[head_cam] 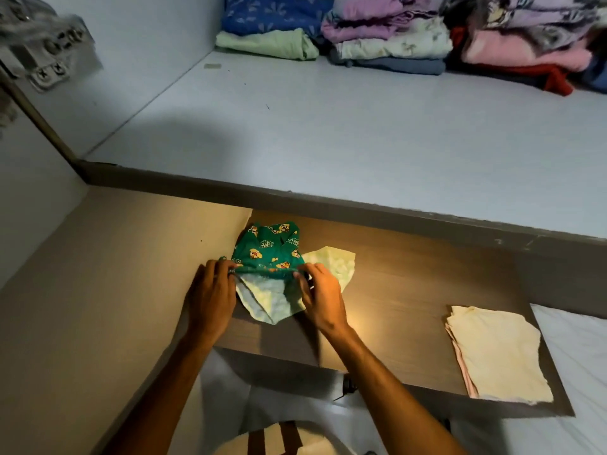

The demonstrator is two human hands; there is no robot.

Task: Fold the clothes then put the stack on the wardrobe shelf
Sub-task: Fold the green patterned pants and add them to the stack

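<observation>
A small green garment with cartoon prints (267, 246) lies on a brown board (410, 290), on top of a pale yellow-green garment (272, 300) that sticks out below and to the right. My left hand (210, 297) pinches the green garment's near edge at its left end. At the right end of that same edge my right hand (320, 297) grips it. A folded cream cloth stack (499, 353) rests on the board's right side. Above, the white wardrobe shelf (328, 126) holds folded clothes at its back.
Stacks of folded clothes (394, 37) line the shelf's back right: blue and light green, purple and cream, pink and red. A door hinge (49, 60) sits on the wardrobe's left wall. White bedding (584, 372) lies right of the board.
</observation>
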